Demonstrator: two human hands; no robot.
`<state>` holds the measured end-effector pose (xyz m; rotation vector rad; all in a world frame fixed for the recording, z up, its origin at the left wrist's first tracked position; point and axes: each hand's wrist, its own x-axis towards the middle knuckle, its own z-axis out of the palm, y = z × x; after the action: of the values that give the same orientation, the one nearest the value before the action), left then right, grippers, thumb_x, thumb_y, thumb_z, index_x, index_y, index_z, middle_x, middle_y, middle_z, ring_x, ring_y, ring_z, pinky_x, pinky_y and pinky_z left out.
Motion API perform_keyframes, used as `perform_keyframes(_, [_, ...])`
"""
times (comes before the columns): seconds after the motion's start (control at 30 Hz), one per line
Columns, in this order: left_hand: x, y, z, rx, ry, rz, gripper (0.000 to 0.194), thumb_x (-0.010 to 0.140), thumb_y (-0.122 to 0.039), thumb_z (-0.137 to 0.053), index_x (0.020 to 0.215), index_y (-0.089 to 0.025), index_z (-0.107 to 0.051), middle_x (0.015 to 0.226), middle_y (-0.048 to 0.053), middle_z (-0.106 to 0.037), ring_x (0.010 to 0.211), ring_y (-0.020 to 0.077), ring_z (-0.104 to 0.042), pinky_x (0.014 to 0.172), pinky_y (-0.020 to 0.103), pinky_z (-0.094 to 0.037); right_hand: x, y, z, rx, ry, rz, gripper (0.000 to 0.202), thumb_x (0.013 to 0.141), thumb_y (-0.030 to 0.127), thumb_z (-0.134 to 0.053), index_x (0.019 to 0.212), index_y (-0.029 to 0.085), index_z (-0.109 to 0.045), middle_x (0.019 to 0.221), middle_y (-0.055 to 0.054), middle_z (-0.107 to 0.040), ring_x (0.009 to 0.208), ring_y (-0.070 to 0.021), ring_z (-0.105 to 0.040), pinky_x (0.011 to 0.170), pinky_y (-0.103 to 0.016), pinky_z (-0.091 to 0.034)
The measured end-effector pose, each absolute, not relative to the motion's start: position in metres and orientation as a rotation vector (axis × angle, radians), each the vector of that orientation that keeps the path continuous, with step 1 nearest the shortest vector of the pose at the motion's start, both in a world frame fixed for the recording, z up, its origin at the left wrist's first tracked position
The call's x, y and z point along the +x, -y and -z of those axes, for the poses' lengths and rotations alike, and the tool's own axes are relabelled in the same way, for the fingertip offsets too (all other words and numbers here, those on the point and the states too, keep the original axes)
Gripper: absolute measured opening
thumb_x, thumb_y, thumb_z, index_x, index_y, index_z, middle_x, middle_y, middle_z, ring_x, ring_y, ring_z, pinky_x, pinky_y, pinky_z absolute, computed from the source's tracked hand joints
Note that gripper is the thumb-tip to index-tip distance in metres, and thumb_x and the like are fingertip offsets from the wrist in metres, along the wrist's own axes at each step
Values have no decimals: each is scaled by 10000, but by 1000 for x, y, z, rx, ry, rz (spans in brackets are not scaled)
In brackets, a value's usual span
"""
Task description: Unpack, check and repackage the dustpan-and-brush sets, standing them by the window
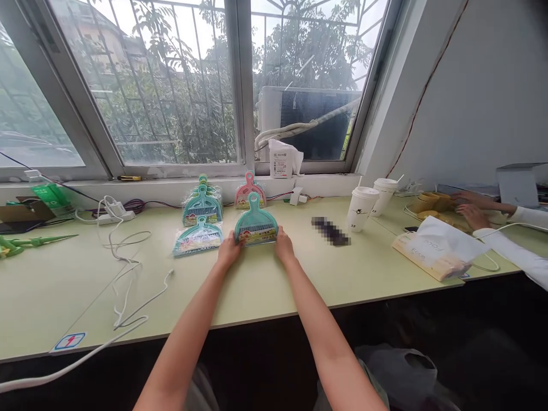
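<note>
Left hand (230,250) and right hand (284,245) are gripping held pan (256,220) by lower corners, presumably steadying it (handle up); pink pan (244,194) is sitting behind it.

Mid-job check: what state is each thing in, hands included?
Left hand, gripping
Right hand, gripping
Held dustpan, held from both sides
Front-left dustpan, plastic-wrapped
Grouped turquoise dustpans, plastic-wrapped
Pink dustpan, plastic-wrapped
Nearer cup, lidded, straw in
Farther cup, lidded, straw in
Green bottle, capped
White cable plug, loose, unplugged
</note>
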<state>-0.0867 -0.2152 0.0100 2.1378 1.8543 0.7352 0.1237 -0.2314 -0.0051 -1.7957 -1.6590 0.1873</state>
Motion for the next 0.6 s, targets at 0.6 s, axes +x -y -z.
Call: perform_keyframes(0.6, [-88, 207, 3, 2038, -1728, -786, 527, 950, -328, -351, 1399, -65, -269, 1178, 229, -588, 1107, 297, -563, 871, 342, -414, 123, 235, 3, -1783, 1659, -166, 547, 764, -69, -334, 1261, 142, -413, 1069, -128, -637, 907, -220, -615, 699, -284, -404])
